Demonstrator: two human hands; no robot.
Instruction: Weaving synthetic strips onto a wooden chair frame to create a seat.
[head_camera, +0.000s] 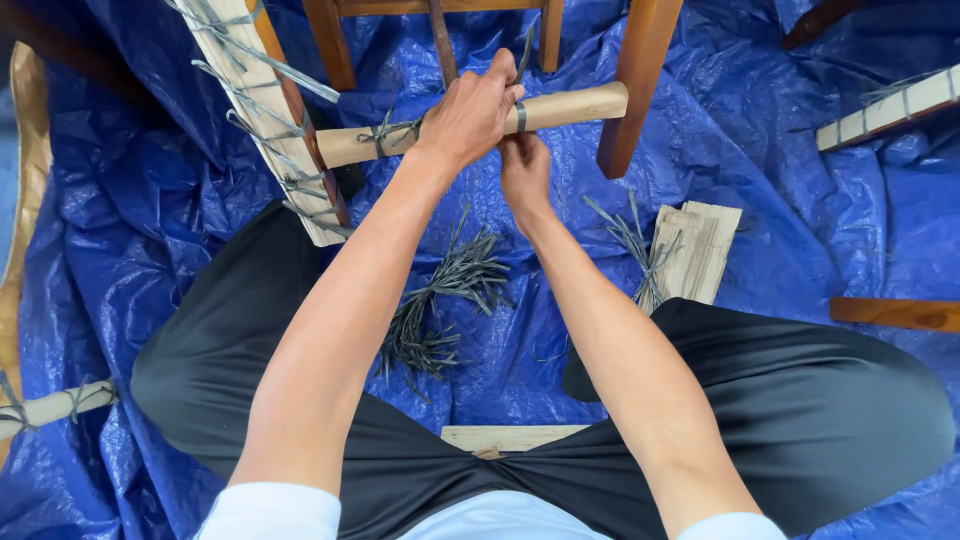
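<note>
Pale wood is what I have in hand: a round rung (570, 105) lying level across the chair frame, between the slatted side piece (262, 110) on my left and the reddish leg (635, 80) on my right. My left hand (470, 115) is wrapped over the top of the rung, fingers curled shut around it, which steadies it and pins the grey strip (520, 117) banded around the wood just beside my fingertips. My right hand (523, 170) sits directly beneath, touching the underside of the rung; its fingers look pinched together, probably on the loose end of that strip, though the end itself is hidden from me. 1 knotted tie (385, 130) already sits on the rung to the left.

Between my crossed legs lies a bundle of grey strips (440, 300), near enough to reach. A second, smaller bunch (630, 245) rests against flat wooden slats (695, 250) by my right knee. Blue tarpaulin (800, 200) covers the floor, likely catching scraps.
</note>
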